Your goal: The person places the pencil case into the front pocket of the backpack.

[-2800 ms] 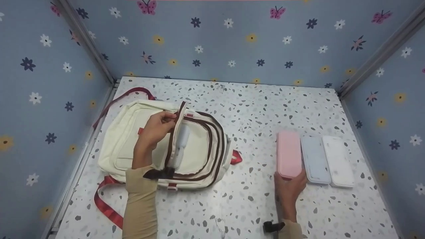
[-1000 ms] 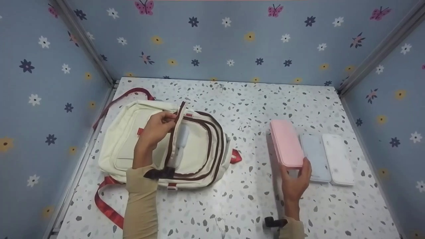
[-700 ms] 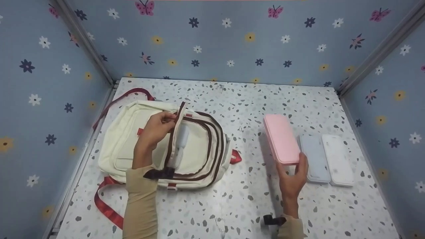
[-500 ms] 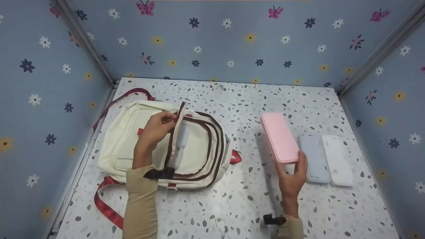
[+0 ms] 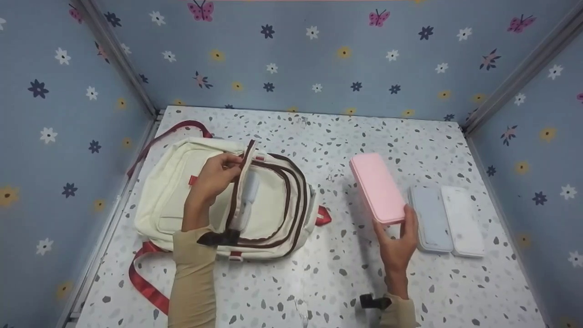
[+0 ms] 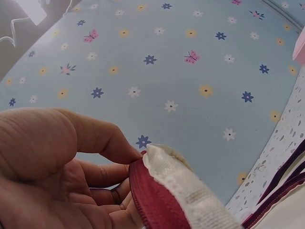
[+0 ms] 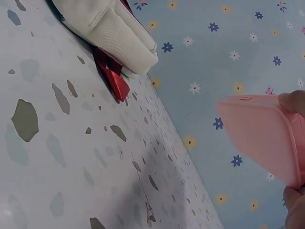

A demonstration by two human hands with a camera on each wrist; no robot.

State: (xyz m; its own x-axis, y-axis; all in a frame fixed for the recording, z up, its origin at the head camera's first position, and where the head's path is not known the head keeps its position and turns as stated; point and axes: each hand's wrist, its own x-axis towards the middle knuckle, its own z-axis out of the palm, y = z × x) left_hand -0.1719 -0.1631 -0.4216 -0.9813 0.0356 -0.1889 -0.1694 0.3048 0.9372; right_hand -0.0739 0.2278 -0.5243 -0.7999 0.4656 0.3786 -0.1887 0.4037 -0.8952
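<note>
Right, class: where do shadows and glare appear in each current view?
Head: soft shadow beside the pink case and right hand, pale sheen on the table; left wrist: bright glare on the wall, upper left; right wrist: broad soft-edged shadow across the table.

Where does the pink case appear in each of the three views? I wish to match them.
Head: the pink case, right of centre, in the right hand.
Left wrist: apparently the pink case, cut off, upper right edge.
Right wrist: the pink case, right edge, mid-height.
Shared landmark: the cream backpack.
</note>
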